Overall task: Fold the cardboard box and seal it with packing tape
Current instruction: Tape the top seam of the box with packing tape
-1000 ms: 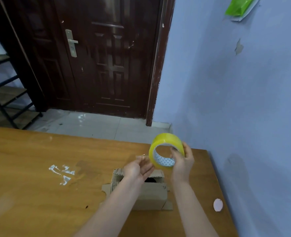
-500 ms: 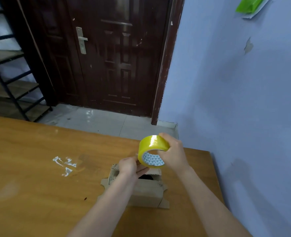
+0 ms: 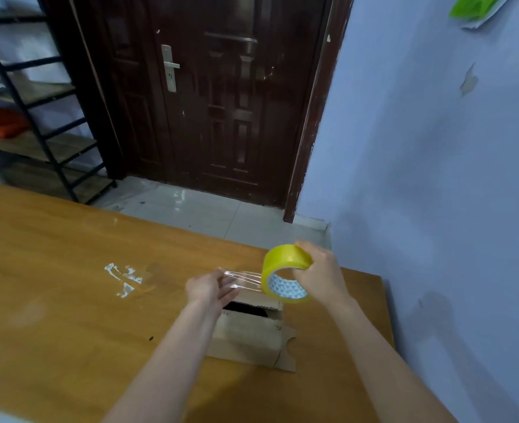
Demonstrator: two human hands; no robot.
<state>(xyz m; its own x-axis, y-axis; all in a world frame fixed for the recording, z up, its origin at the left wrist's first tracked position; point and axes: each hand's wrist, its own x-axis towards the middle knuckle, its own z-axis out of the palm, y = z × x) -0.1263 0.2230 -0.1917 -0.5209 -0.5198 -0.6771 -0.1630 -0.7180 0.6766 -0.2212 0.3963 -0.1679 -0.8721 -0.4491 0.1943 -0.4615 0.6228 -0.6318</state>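
Your left hand (image 3: 212,286) pinches the clear tape strip (image 3: 246,279) drawn from the yellow roll (image 3: 285,271) gripped in your right hand (image 3: 319,274), above the still-open cardboard box (image 3: 252,337) on the table's (image 3: 53,300) near right; next, close its flaps.

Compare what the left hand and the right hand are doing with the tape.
The right hand grips the yellow tape roll from above; the left hand pinches only the free end of the clear strip. The right hand is raised and nearer the wall; the left hand sits lower, to the left of the roll. Both hover above the open cardboard box, with the strip stretched between them.
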